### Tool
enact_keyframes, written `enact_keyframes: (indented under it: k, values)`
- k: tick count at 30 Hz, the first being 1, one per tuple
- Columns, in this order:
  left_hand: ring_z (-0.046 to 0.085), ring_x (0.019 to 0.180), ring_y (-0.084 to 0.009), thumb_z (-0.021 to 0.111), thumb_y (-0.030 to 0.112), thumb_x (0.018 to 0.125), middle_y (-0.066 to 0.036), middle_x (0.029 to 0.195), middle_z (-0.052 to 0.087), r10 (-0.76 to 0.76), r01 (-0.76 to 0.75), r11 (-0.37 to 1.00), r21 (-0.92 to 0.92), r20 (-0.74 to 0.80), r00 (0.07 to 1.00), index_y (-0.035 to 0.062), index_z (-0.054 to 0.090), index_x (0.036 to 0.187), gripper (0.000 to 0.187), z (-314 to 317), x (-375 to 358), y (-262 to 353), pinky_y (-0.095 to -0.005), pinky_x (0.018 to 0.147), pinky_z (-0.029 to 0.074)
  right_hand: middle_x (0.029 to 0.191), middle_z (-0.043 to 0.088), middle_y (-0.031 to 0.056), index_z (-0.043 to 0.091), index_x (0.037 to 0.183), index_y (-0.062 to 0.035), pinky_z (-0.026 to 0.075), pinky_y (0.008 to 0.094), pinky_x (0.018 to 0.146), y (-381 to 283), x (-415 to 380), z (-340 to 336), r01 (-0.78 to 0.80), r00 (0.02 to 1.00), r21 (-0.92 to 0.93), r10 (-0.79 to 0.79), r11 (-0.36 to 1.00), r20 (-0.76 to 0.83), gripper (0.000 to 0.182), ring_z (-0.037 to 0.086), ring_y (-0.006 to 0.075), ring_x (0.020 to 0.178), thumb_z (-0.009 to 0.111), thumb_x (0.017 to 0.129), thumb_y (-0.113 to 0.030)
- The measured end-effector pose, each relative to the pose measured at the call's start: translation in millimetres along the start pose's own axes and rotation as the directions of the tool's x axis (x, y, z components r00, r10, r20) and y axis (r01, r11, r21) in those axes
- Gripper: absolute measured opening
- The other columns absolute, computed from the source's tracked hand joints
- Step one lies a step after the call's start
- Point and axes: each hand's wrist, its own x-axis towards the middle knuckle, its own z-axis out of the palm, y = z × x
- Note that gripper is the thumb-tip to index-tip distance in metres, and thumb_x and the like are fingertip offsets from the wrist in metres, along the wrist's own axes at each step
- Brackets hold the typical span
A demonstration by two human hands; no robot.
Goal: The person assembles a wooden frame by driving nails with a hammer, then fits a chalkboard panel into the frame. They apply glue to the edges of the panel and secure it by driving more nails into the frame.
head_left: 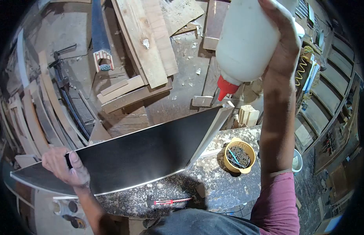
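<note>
In my right hand [284, 47] is a white glue bottle [244, 43], tipped upside down. Its red nozzle [226, 87] points down, just above the top end of a pale wooden strip [211, 135] along the right edge of a black panel [146, 152]. I cannot see glue coming out. My left hand [68, 168] is closed round the panel's upper edge near its left end, thumb on the black face. The panel stands tilted on its long edge on a paint-spotted workbench [229, 192].
A yellow bowl [231, 167] of nails with a blue stick sits right of the panel. A hammer [170, 202] lies in front. Beyond are stacked boards [144, 43], a handsaw [100, 35] and a bar clamp [63, 84]. Curved wooden strips [35, 117] lean at left.
</note>
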Motion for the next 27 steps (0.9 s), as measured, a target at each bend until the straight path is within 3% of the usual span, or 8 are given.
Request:
enact_keyframes:
  k: [6, 11, 15, 23, 27]
  values:
    - [0.042, 0.077, -0.0273, 0.049, 0.03, 0.093, -0.01, 0.076, 0.048, 0.01, -0.01, 1.0, 0.011, -0.006, 1.0, 0.0019, 0.05, 0.079, 0.032, -5, -2, -2, -0.0388, 0.082, 0.03, 0.081, 0.061, 0.0118, 0.053, 0.107, 0.0016, 0.053, 0.0318, 0.057, 6, -4, 8, -0.082, 0.99, 0.008, 0.082, 0.997, -0.118, 0.043, 0.063, 0.0201, 0.066, 0.063, 0.08, -0.029]
    - [0.042, 0.075, -0.0259, 0.049, 0.031, 0.094, -0.009, 0.074, 0.047, -0.006, 0.006, 1.0, -0.006, 0.03, 1.0, 0.0027, 0.049, 0.078, 0.033, -9, 0, 1, -0.0381, 0.081, 0.03, 0.084, 0.061, 0.012, 0.054, 0.109, 0.0017, 0.053, 0.0313, 0.061, 19, 3, -32, 0.171, 0.969, -0.164, -0.195, 0.972, -0.148, 0.044, 0.063, 0.02, 0.07, 0.063, 0.08, -0.03]
    - [0.043, 0.073, -0.0247, 0.048, 0.032, 0.094, -0.008, 0.074, 0.047, 0.015, -0.015, 1.0, -0.017, 0.009, 1.0, 0.0033, 0.05, 0.077, 0.034, -8, 3, 2, -0.0376, 0.08, 0.03, 0.087, 0.062, 0.0121, 0.054, 0.11, 0.0018, 0.053, 0.0309, 0.064, 26, 4, -52, 0.224, 0.95, -0.214, -0.263, 0.951, -0.17, 0.045, 0.063, 0.0199, 0.073, 0.063, 0.081, -0.031]
    - [0.044, 0.073, -0.025, 0.047, 0.035, 0.094, -0.008, 0.074, 0.048, 0.031, -0.031, 0.999, -0.013, -0.025, 0.999, 0.0034, 0.05, 0.077, 0.037, -8, 2, 0, -0.0376, 0.08, 0.03, 0.092, 0.063, 0.0124, 0.056, 0.112, 0.0019, 0.053, 0.0301, 0.07, 31, 4, -59, 0.214, 0.944, -0.272, -0.27, 0.938, -0.189, 0.046, 0.063, 0.0197, 0.079, 0.063, 0.082, -0.032]
    - [0.046, 0.073, -0.0254, 0.049, 0.037, 0.093, -0.009, 0.074, 0.049, 0.005, -0.006, 1.0, -0.017, -0.011, 1.0, 0.003, 0.053, 0.078, 0.037, -9, 0, -1, -0.0389, 0.082, 0.031, 0.089, 0.061, 0.0088, 0.056, 0.112, 0.0007, 0.051, 0.0282, 0.067, 25, -7, -43, 0.128, 0.948, -0.343, -0.216, 0.931, -0.235, 0.047, 0.061, 0.0166, 0.076, 0.067, 0.079, -0.031]
